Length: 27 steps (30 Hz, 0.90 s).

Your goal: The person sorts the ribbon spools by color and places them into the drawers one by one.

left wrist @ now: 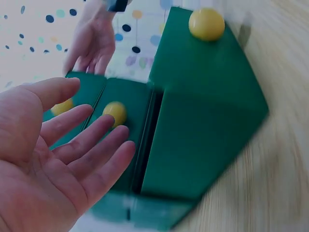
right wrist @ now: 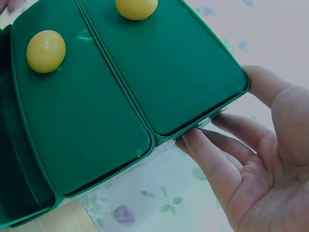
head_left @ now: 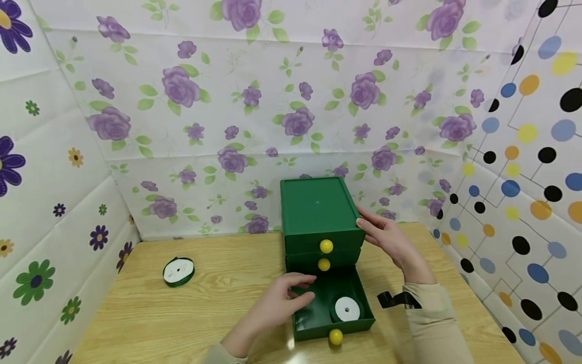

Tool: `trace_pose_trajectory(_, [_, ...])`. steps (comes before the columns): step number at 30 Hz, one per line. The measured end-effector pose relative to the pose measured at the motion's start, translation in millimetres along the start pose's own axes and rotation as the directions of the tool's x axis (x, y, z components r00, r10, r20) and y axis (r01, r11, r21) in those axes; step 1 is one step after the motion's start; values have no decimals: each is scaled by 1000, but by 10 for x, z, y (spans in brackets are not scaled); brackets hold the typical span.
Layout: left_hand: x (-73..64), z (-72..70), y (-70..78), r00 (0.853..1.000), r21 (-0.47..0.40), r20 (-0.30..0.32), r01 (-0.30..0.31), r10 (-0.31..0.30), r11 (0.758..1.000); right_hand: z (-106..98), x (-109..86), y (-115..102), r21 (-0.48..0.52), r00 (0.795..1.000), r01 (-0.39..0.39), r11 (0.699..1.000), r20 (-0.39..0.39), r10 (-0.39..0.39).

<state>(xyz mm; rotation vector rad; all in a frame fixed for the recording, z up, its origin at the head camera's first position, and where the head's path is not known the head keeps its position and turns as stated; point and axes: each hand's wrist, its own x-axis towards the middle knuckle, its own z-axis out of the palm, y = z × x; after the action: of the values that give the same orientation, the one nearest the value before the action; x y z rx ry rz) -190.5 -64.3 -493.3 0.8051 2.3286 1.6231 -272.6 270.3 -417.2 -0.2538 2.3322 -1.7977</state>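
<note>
A green three-drawer cabinet (head_left: 320, 207) with round yellow knobs stands on the table, its bottom drawer (head_left: 313, 298) pulled out. Inside that drawer, toward the front right, lies a ribbon spool (head_left: 347, 309) with a white face. My left hand (head_left: 279, 299) is over the drawer's left side, its fingers extended and holding nothing; the left wrist view shows its palm. My right hand (head_left: 392, 242) rests against the cabinet's upper right side. In the right wrist view the thumb touches the top edge and the fingertips (right wrist: 193, 137) touch the side wall.
Another spool (head_left: 179, 271), with dark green ribbon and a white label, lies on the wooden table (head_left: 218, 298) at the left. Floral cloth walls (head_left: 236, 192) enclose the back and left, and a dotted one (head_left: 523, 242) the right. A black strap (head_left: 397, 300) hangs at the right cuff.
</note>
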Motion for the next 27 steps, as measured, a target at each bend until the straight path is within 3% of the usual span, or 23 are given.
trace_pose_trajectory(3, [-152, -189, -38, 999, 14, -43, 8, -8, 1000, 7, -8, -12, -8, 1000, -5, 1000, 5, 5])
trace_pose_trajectory(6, [-302, -394, -90, 993, 87, -116, 24, -14, 996, 3, -12, -12, -18, 1000, -5, 1000, 9, 5])
trace_pose_trajectory(11, [-542, -754, -189, 963, 225, -264, 112, -50, 968, -4, -15, -15, -24, 1000, 1, 1000, 7, -1])
trace_pose_trajectory(14, [-707, -980, -252, 940, 281, -330, 182, -84, 942, -4, -13, -16, -21, 1000, 5, 1000, 9, -5])
trace_pose_trajectory(20, [-1043, -1441, -455, 895, 429, -444, 258, -46, 866, -10, 1, -15, -16, 1000, 7, 1000, 11, -7])
trace_pose_trajectory(22, [-1136, -1585, -532, 875, 447, -479, 305, -63, 841, -13, 5, -13, -14, 1000, 4, 1000, 12, -3])
trace_pose_trajectory(27, [-1253, -1880, -694, 831, 479, -547, 409, -100, 777, -12, 3, -8, -8, 1000, 0, 1000, 14, 0])
